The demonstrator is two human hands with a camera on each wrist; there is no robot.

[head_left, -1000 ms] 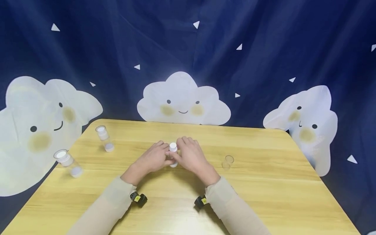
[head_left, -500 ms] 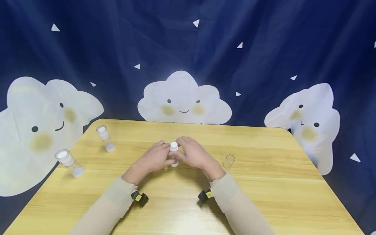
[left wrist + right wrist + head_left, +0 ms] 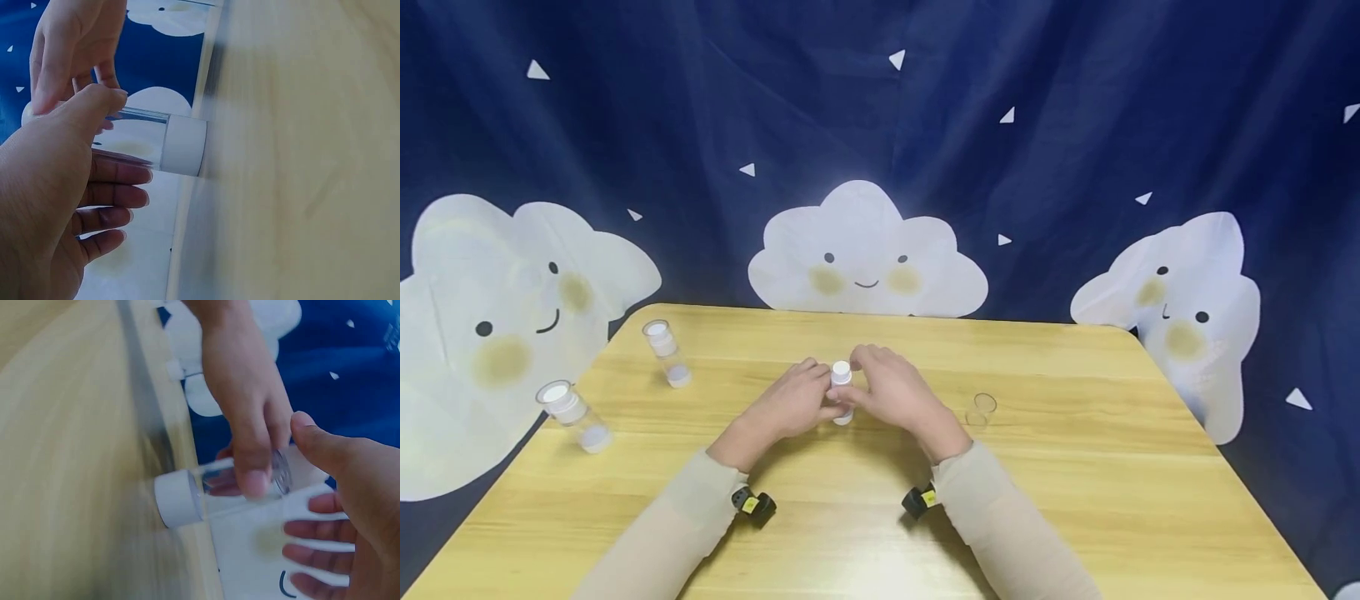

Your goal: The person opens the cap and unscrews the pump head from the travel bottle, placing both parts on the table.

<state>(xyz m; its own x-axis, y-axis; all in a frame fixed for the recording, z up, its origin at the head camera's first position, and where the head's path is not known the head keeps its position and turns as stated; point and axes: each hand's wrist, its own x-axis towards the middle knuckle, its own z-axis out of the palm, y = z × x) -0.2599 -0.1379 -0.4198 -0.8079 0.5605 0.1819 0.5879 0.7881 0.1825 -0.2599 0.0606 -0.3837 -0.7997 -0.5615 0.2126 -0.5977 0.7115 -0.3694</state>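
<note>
A small clear bottle (image 3: pixel 843 416) with a white base and a white top (image 3: pixel 841 368) stands upright near the middle of the table, base down. My left hand (image 3: pixel 793 398) holds its clear body between thumb and fingers; the left wrist view shows the white base (image 3: pixel 184 145) on the table's surface. Around the top, my right hand (image 3: pixel 895 387) is spread. In the right wrist view its thumb and its other fingers (image 3: pixel 319 531) stand loosely apart, with a gap to the bottle's upper end. Part of the bottle's body is hidden behind the hands.
Two similar clear bottles with white tops, the nearer bottle (image 3: pixel 597 437) and the farther bottle (image 3: pixel 679 375), stand at the table's left. A small clear cup-like cap (image 3: pixel 981 410) is right of my right hand. A dark blue curtain (image 3: pixel 1060 167) hangs behind the wooden table (image 3: pixel 1075 500).
My right wrist has swung slightly to the right, and the right fingers have shifted around the bottle's top. The left hand and bottle have stayed nearly in place.
</note>
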